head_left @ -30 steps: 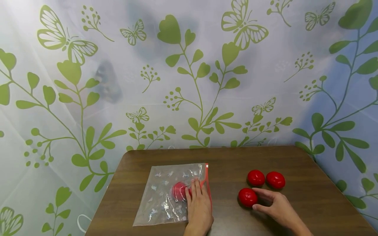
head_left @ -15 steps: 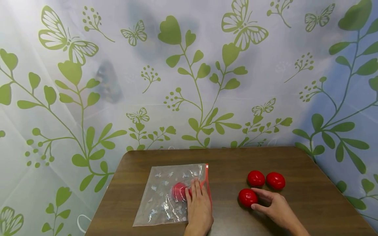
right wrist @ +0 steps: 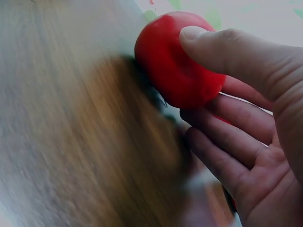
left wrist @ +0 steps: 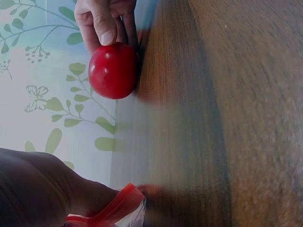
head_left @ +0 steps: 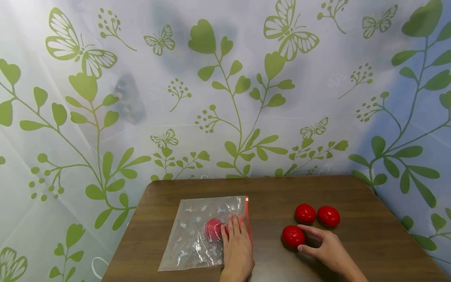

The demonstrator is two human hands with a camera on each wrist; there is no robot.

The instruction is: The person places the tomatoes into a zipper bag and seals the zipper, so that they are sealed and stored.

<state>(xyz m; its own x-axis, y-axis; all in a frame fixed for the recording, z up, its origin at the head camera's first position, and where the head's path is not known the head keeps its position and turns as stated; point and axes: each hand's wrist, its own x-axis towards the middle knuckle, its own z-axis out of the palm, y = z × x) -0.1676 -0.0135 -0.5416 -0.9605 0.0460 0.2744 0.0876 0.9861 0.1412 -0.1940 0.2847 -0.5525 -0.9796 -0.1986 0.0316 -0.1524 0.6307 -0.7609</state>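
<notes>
A red tomato sits between the thumb and fingers of my right hand. The right wrist view shows the thumb laid on that tomato, fingers on its other side. My left hand holds the red-edged mouth of a clear zip bag, fingers lying over its upper layer. In the left wrist view, the red zip edge is raised around the thumb. Inside the bag lies another red tomato, partly covered by my fingertips.
Two more red tomatoes, a left one and a right one, lie behind my right hand. Everything rests on a brown wooden table. A white curtain with green leaves and butterflies hangs behind the table.
The tomato at my right hand has shifted slightly left, together with the hand. My left hand and the zip bag have stayed in place.
</notes>
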